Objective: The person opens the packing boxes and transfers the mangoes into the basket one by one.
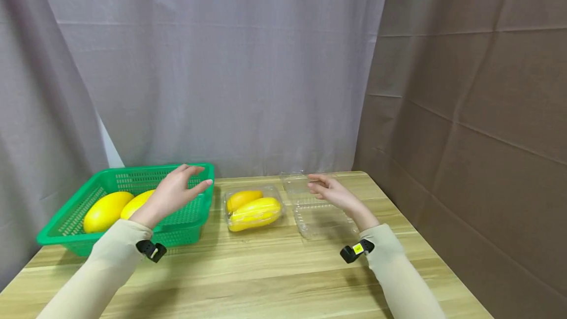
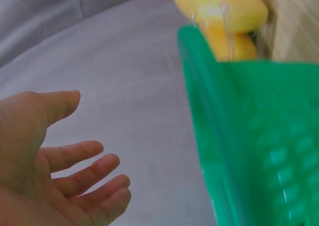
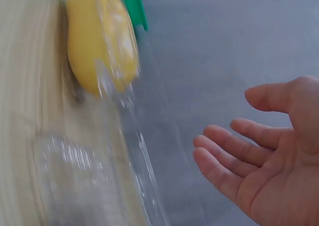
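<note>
My left hand [image 1: 177, 192] hovers over the right part of a green plastic basket [image 1: 73, 210], holding nothing, its fingers loosely bent. Two yellow mangoes [image 1: 106, 212] lie inside the basket. My right hand [image 1: 332, 192], also holding nothing, hangs above a clear plastic clamshell box [image 1: 323, 220] whose lid stands folded back. Between the hands, a second clear box [image 1: 283, 198] holds yellow mangoes [image 1: 256, 213] under its lid. In the left wrist view the thumb and fingers [image 2: 82, 181] are spread apart; the right wrist view shows the right fingers [image 3: 239, 151] slightly bent.
All of these stand on a wood-grain table [image 1: 248, 279]. A grey curtain [image 1: 248, 73] hangs behind its back edge, and a brownish cloth [image 1: 496, 127] hangs along the right side.
</note>
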{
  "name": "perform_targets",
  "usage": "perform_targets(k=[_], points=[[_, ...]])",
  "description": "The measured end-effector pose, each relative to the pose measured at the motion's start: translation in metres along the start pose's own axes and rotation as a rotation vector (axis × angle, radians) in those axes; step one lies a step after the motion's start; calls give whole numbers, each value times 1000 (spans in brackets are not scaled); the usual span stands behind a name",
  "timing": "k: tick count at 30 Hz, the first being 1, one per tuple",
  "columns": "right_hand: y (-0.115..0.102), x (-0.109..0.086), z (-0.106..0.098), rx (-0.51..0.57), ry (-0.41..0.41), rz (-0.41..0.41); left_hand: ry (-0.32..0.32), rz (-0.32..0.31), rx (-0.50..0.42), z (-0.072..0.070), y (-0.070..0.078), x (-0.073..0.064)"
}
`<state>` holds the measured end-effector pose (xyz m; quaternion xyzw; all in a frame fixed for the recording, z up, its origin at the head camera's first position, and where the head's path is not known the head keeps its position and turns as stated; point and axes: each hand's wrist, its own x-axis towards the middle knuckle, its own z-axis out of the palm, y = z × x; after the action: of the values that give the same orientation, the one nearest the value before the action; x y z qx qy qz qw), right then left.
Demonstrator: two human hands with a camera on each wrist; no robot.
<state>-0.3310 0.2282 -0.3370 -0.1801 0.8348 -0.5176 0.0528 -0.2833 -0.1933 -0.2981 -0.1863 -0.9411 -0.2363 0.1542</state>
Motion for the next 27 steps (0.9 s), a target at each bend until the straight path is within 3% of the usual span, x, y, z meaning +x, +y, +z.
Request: perform_targets(k=[4,18,27], points=[[-6,4,18,22,0,-26,-3,51,2,15,13,2],[-6,15,70,-32,48,-12,-99,72,-37,71,43,9],[-3,19,81,-208,118,-17,-128,57,-60,96,51,13]])
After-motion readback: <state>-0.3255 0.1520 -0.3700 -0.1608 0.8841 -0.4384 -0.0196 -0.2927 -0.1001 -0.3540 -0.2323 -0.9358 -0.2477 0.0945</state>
